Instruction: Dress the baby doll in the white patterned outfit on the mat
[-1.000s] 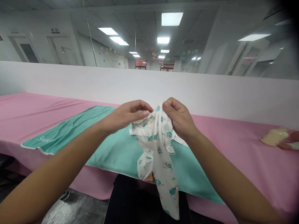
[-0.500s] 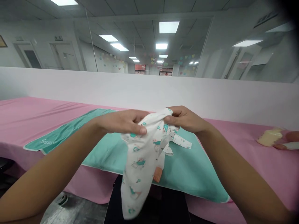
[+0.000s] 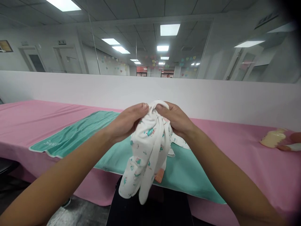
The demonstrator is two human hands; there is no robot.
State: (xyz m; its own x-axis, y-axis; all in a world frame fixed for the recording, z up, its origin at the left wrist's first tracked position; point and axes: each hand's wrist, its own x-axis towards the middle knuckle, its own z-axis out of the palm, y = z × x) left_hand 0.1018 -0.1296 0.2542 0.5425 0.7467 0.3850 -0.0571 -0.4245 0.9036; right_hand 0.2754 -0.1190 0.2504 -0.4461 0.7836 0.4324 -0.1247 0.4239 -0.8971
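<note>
A pair of white baby pants (image 3: pixel 143 150) with teal and pink prints hangs bunched between my hands, two tube-like legs dangling. My left hand (image 3: pixel 128 121) pinches the gathered top edge from the left, thumb on top. Opposite it, my right hand (image 3: pixel 176 121) grips the same edge, thumb pressed on the fabric. Behind the pants lies what looks like a baby doll, mostly hidden; its orange-toned foot (image 3: pixel 159 175) pokes out below. A white printed sleeve (image 3: pixel 180 140) spreads out at the right, by my right wrist.
A green towel (image 3: pixel 188 175) lies over the pink table cover (image 3: pixel 223 141). At the right stands a cream-coloured bottle (image 3: pixel 274 138), beside a skin-toned shape (image 3: pixel 288 147) cut by the frame. Below the table edge is a black seat (image 3: pixel 150 210). A mirror (image 3: pixel 150 47) lines the wall.
My hands have drawn together and gathered the top edge of the pants. The pants have bunched up, and two legs now hang apart where one long panel hung.
</note>
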